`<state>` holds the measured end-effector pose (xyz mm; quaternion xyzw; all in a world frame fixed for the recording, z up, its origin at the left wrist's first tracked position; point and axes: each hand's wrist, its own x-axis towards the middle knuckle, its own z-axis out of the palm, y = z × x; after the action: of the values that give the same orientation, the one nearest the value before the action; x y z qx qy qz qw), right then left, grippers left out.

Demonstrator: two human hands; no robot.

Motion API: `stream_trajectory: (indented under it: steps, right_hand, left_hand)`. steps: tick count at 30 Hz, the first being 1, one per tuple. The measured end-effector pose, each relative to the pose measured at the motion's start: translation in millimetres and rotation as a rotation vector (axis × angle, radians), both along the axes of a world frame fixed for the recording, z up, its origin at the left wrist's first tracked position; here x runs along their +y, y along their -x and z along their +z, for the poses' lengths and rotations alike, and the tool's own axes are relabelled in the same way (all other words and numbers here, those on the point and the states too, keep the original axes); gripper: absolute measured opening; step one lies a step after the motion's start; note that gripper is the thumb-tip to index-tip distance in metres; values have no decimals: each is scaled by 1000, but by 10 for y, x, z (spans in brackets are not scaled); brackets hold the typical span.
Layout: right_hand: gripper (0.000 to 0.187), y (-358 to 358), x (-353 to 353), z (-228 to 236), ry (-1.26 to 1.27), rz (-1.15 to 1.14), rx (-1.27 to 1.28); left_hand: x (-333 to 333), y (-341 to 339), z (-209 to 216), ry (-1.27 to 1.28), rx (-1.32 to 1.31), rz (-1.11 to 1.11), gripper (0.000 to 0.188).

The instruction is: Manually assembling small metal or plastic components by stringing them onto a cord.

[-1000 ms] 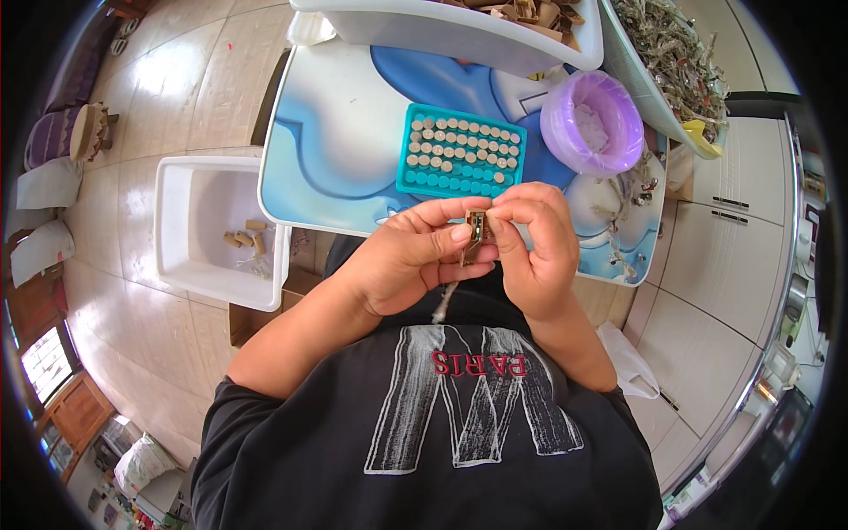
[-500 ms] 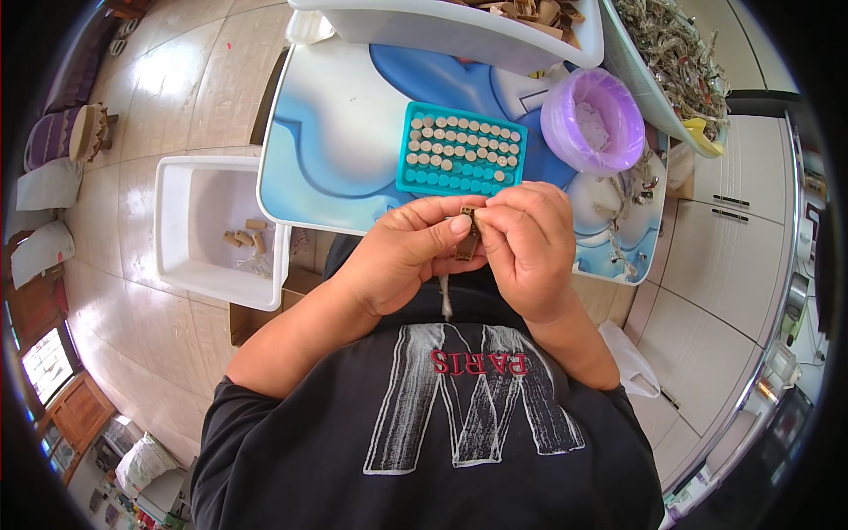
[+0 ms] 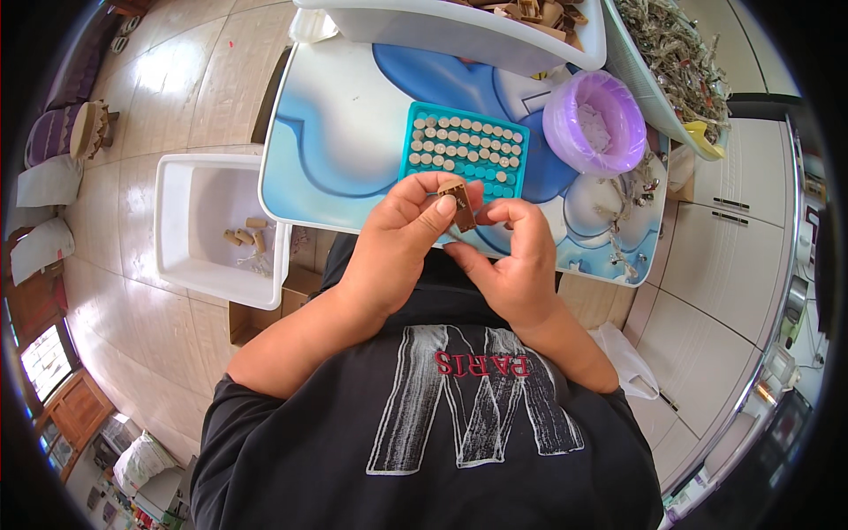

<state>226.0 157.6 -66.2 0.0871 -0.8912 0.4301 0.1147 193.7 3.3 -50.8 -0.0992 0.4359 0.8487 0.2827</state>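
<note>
My left hand point(image 3: 399, 225) pinches a small brown casing point(image 3: 458, 208) between thumb and fingers, tilted, its rounded end up. Pale marks show on its face. Just to the right, my right hand point(image 3: 517, 252) has thumb and forefinger apart, with the thumb below the casing. A thin greyish strand point(image 3: 456, 235) shows under the casing between my hands; where its ends go is hidden. Directly beyond my hands lies a turquoise tray point(image 3: 405, 163) with rows of small round beige pieces point(image 3: 464, 137), and my left fingers overlap its near edge.
The tray sits on a blue-and-white table point(image 3: 331, 190). Beside it stands a lilac-lined tub point(image 3: 638, 132) holding whitish bits. A white bin point(image 3: 424, 35) of brown casings and a bin of tangled cords point(image 3: 667, 57) stand beyond. Left, a white bin point(image 3: 177, 230) holds a few tan pieces.
The brown casing has turned and moved slightly up and left in my left hand. My right fingers have come off it and spread apart. The strand no longer hangs down before my shirt.
</note>
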Motion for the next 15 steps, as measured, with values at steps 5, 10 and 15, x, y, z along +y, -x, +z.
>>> stream_trajectory:
  steps: [5,10,15]
  right_hand:
    - [67,-19,-155,-80,187,-28,-82]
    - [54,-45,-130,-103,283,13,-121]
    - [42,-42,-39,-39,289,54,-38]
  left_hand:
    - [6,-2,24,-3,120,22,26]
    - [-6,-7,24,12,110,88,24]
    - [-46,45,24,-41,19,153,22]
